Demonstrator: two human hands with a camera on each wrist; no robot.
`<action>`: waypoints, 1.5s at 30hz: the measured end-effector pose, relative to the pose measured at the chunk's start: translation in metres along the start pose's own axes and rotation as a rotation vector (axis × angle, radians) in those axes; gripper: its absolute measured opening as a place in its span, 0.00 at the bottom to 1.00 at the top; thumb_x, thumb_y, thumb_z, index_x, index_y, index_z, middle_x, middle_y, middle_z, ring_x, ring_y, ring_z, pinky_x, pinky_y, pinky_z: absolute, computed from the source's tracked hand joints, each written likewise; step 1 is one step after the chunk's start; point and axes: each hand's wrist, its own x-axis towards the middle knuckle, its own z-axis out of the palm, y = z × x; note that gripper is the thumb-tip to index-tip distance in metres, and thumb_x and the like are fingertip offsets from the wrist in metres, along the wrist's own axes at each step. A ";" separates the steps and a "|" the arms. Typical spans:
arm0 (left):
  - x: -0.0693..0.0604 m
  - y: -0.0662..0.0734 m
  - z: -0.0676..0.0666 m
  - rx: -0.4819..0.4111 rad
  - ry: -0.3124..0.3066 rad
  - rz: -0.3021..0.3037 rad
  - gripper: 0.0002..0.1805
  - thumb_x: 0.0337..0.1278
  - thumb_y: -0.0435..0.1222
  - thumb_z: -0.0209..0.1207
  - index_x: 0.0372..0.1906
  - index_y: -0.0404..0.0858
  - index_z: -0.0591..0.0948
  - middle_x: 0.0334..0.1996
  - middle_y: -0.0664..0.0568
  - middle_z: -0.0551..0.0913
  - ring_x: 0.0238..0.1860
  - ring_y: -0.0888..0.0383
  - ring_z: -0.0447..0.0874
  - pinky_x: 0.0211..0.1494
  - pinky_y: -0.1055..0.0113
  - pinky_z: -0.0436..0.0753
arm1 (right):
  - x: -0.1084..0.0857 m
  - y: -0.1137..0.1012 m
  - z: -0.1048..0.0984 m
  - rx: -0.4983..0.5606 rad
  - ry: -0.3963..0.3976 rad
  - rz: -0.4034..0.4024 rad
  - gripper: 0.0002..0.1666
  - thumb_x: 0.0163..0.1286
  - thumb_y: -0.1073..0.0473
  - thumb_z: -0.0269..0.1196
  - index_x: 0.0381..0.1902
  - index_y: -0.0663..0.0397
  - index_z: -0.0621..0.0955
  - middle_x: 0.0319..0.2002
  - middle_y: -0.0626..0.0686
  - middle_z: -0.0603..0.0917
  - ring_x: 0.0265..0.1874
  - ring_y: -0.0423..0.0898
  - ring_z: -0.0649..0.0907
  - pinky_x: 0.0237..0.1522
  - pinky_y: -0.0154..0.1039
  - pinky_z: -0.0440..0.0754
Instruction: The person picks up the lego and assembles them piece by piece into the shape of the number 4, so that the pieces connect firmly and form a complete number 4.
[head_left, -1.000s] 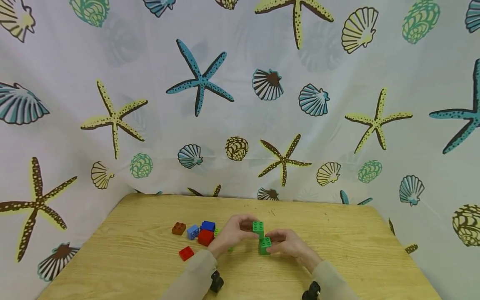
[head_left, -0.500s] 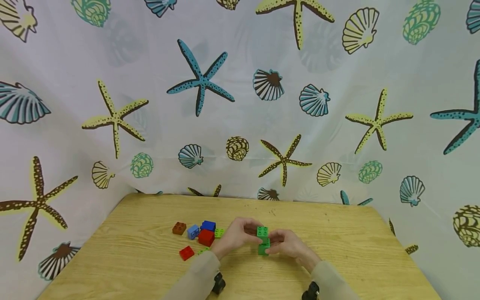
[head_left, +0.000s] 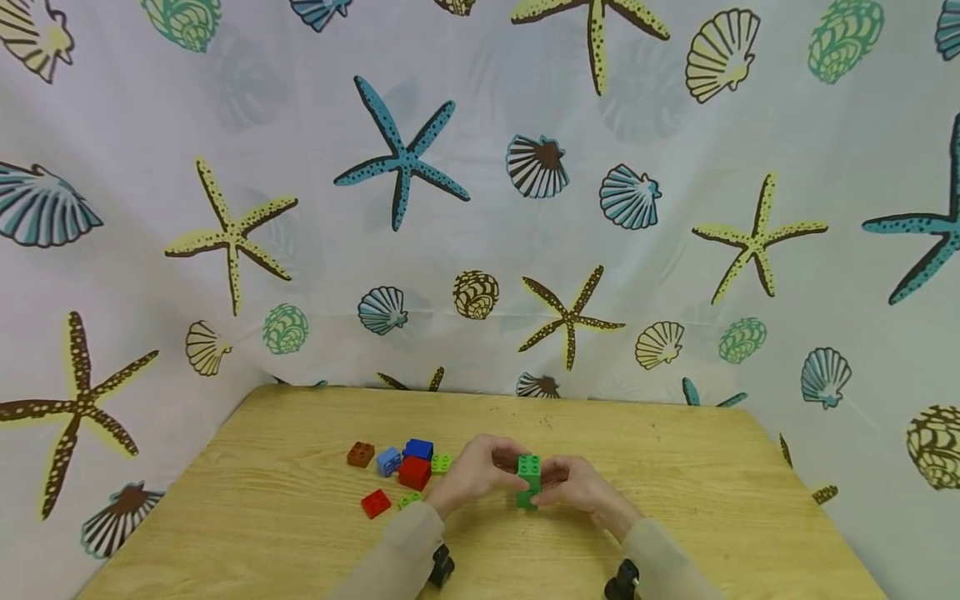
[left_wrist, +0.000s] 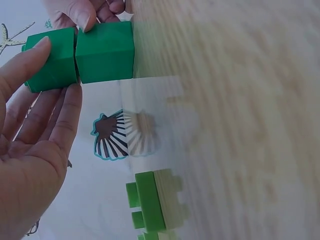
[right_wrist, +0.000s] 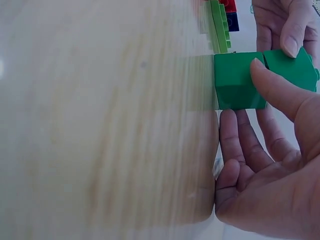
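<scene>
Two dark green building bricks stand one over the other near the table's middle. My left hand (head_left: 483,472) pinches the upper brick (head_left: 529,473) between thumb and fingers. My right hand (head_left: 581,490) grips the lower brick (head_left: 524,501), which rests on the table. In the left wrist view a thin gap shows between the upper brick (left_wrist: 61,62) and the lower brick (left_wrist: 106,59). The right wrist view shows the upper brick (right_wrist: 290,72) slightly tilted against the lower brick (right_wrist: 237,82). Their joining faces are hidden.
Left of my hands lie a brown brick (head_left: 360,454), a light blue brick (head_left: 388,461), a dark blue brick (head_left: 418,449), a red brick (head_left: 415,472), a flatter red brick (head_left: 375,503) and two lime green bricks (head_left: 441,463). A patterned curtain (head_left: 480,208) hangs behind the wooden table (head_left: 712,492).
My left hand has moved right, bringing the upper green brick over the lower one. The right hand has stayed nearly still on the lower brick. The lime green bricks are less covered.
</scene>
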 end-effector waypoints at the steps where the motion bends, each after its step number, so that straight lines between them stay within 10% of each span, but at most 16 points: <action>1: 0.000 0.001 0.000 0.008 0.000 0.003 0.17 0.47 0.32 0.73 0.45 0.44 0.86 0.41 0.53 0.87 0.41 0.59 0.84 0.46 0.64 0.83 | 0.000 0.000 0.000 -0.002 0.004 0.002 0.24 0.57 0.64 0.73 0.52 0.62 0.80 0.45 0.54 0.85 0.41 0.43 0.83 0.46 0.42 0.83; 45: 0.004 0.007 0.001 0.133 -0.049 -0.009 0.17 0.52 0.33 0.71 0.50 0.42 0.86 0.40 0.56 0.88 0.40 0.62 0.85 0.48 0.64 0.84 | -0.002 -0.002 -0.011 0.017 0.005 -0.049 0.28 0.60 0.55 0.72 0.56 0.56 0.80 0.51 0.52 0.85 0.51 0.45 0.82 0.55 0.46 0.80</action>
